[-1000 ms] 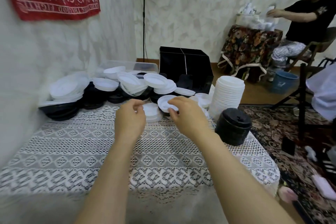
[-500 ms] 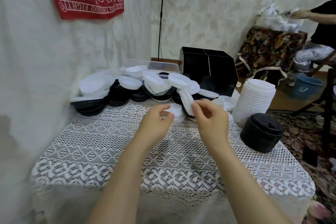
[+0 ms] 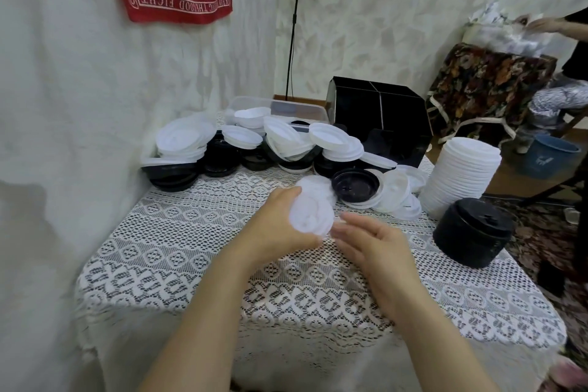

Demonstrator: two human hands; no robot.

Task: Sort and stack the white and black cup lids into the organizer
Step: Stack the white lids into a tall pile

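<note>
My left hand (image 3: 280,226) holds a few white lids (image 3: 310,212) upright above the middle of the lace-covered table (image 3: 178,267). Just right of them, my right hand (image 3: 372,240) has its fingers spread and holds nothing. A heap of loose white lids (image 3: 286,137) and black lids (image 3: 222,157) lies along the far edge. One black lid (image 3: 354,183) sits upside down beyond my hands. At the right stand a tall stack of white lids (image 3: 461,178) and a short stack of black lids (image 3: 474,229). The black divided organizer (image 3: 381,118) stands at the far right corner.
A clear plastic tub (image 3: 283,108) sits behind the heap against the wall. To the right, another person works at a floral-covered stand (image 3: 486,89), with a blue bucket (image 3: 550,156) on the floor. The table's right edge drops to a patterned rug.
My hands pulled back from the heap toward me. The white lid my right hand lifted now sits with others in my left hand, and my right hand has let go.
</note>
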